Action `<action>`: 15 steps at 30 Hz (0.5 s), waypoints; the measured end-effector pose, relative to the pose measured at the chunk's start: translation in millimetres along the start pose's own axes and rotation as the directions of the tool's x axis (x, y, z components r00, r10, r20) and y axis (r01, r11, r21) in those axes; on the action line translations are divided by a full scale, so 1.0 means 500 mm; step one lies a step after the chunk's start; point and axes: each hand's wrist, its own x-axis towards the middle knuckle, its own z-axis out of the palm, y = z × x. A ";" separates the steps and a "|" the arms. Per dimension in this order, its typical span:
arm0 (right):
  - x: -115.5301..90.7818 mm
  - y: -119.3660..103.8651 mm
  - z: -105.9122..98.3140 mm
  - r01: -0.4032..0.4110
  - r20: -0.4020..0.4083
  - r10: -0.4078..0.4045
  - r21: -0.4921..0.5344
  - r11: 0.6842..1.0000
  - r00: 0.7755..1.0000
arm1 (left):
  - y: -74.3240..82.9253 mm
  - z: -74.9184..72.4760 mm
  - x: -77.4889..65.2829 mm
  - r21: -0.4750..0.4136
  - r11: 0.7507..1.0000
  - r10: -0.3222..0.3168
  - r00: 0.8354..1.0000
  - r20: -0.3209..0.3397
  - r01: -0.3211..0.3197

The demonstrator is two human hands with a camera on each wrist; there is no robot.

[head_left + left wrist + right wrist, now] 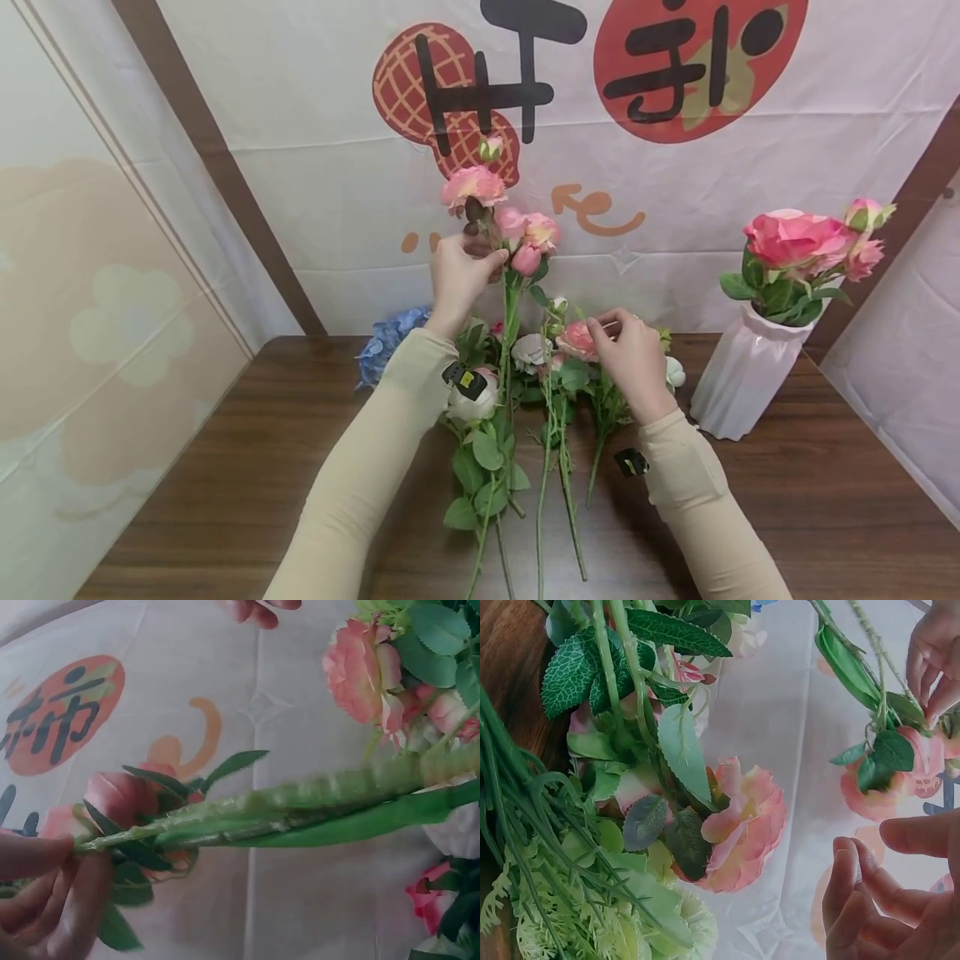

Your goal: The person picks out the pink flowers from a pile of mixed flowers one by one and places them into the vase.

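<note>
My left hand (461, 277) pinches the green stem (195, 817) of an artificial pink flower spray (474, 185) between thumb and fingers, just below the blooms. The spray stands upright, its long stem running down in front of the other flowers. My right hand (636, 360) hovers beside a coral-pink flower (577, 342). In the right wrist view its thumb and bent fingers (844, 877) are apart, with nothing between them. That view also shows the coral bloom (746, 825) and a bunch of pale green foliage (547, 900) off to the left of the fingertips.
A white vase (750, 375) with pink roses (798, 242) stands at the right of the brown wooden table (247, 475). Blue flowers (390, 342), a cream bloom (474, 400) and other stems lie at the middle. Behind hangs a printed cloth (315, 200).
</note>
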 end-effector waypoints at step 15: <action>0.004 0.007 -0.003 -0.004 0.009 0.004 0.019 1.000 1.000 | -0.019 0.009 0.040 -0.560 0.642 -0.450 0.849 0.277 0.524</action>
